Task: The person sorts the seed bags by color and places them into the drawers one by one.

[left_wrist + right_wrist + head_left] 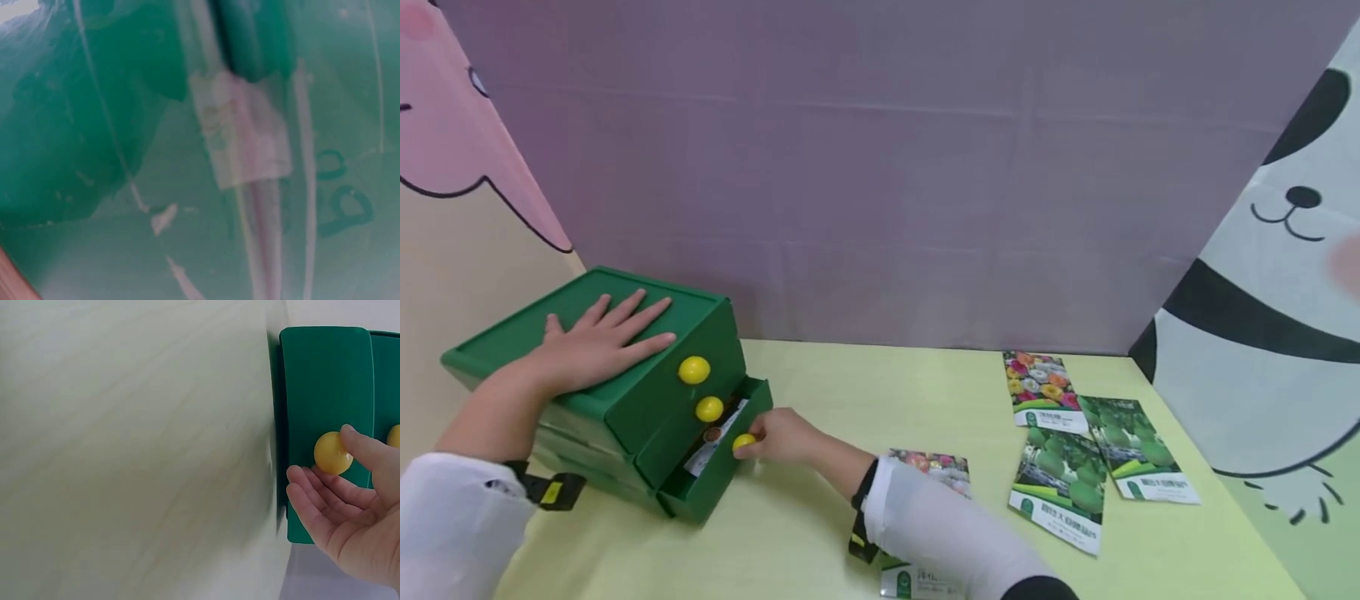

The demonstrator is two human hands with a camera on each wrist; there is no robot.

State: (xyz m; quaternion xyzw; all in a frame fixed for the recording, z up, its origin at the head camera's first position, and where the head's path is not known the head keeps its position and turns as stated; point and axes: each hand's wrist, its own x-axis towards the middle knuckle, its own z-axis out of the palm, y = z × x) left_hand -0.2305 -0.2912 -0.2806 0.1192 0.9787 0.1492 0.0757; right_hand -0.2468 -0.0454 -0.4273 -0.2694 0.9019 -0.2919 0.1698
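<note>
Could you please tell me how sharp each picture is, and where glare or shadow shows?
Head: the cabinet looks fairly sharp, the packets' smallest print unreadable; left wrist: a blurred close-up of the cabinet, white glare at top left; right wrist: the knob and right hand look clear, a soft shadow on the table beside the drawer.

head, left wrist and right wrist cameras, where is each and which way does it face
Head: on the head, facing forward and down at the green box and packets; left hand, right hand and sleeves show.
Left wrist: on that wrist, facing a blurred, taped green surface close up; perhaps a sliver of skin, lower left.
Right wrist: on that wrist, facing the drawer front and table; the right hand shows.
Shared: head and right wrist show that hand pinching a knob.
</note>
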